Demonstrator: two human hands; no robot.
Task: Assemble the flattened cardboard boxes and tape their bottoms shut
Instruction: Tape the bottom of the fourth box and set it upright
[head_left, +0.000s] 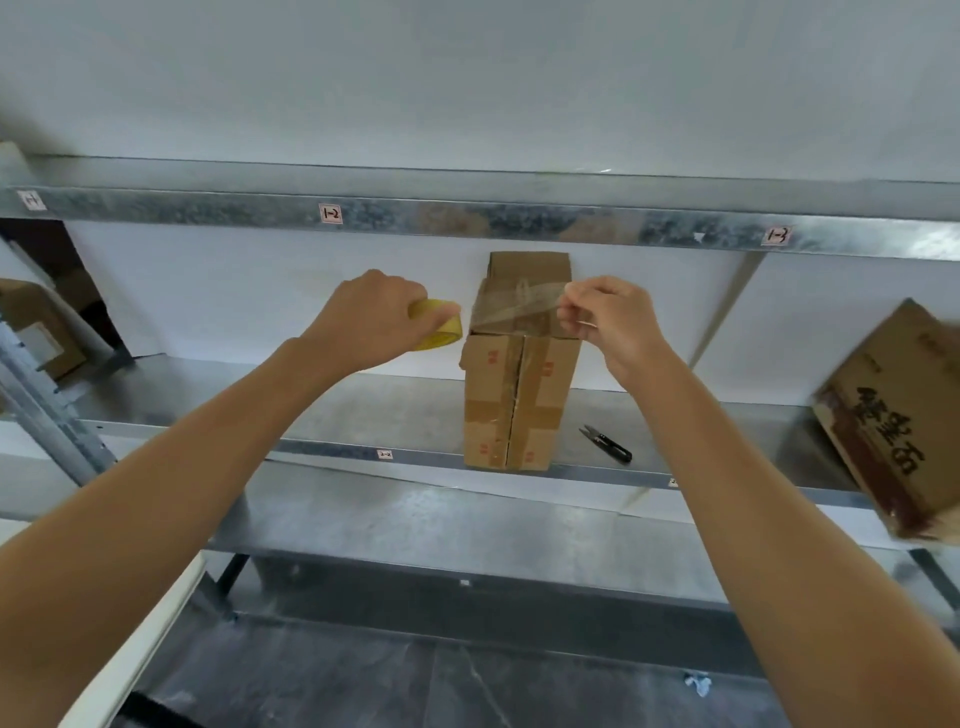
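Fingers of the right hand pinch the free end of a clear tape strip, drawn taut from the yellow tape roll, which the left hand grips with curled fingers. The strip spans the upper end of a cardboard box standing upright on a metal shelf. Black snips lie near the box's right side; a printed carton leans at far right.

The box is standing at the shelf's front edge, the roll left of its top, snips lying just right, another box leaning far right.
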